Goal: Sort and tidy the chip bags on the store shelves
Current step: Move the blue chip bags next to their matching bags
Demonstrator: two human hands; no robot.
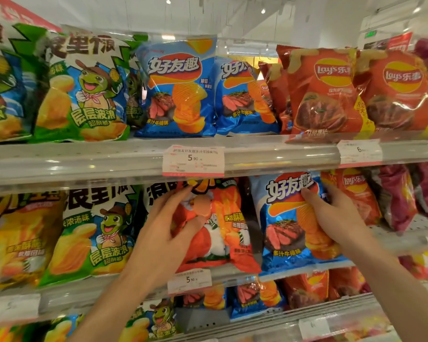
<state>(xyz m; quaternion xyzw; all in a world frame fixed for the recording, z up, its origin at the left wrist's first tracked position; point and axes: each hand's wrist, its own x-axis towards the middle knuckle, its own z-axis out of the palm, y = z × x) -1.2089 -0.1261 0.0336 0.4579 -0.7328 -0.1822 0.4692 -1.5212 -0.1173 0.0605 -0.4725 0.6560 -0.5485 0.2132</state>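
Two hands reach up to the middle shelf [232, 272], the one with the small white price tag [189, 280] clipped to its front edge.

The left hand [168, 233] is just above that price tag. Its fingers are curled around the left side of an orange chip bag [223, 230], and the thumb presses on the front of the bag. The orange bag stands on the middle shelf, right above the tag, and it leans a little.

The right hand [336, 213] is to the right of the price tag and higher up. It holds a blue chip bag [289, 225] by its top right part. The fingers lie on the front of the bag and bend around its edge. The blue bag stands on the same shelf, touching the right side of the orange bag. It shows a picture of meat and wavy chips.

To the left of the tag, on the same shelf, stand a green bag with a cartoon turtle [94, 233] and a yellow bag [17, 238]. To the right, past the blue bag, stand a red chip bag [356, 193] and a dark purple bag [398, 198].

On the shelf above the tag stand more green turtle bags [82, 90], two blue bags [178, 90] and red bags [324, 95]. A bigger price tag [193, 160] hangs there too.
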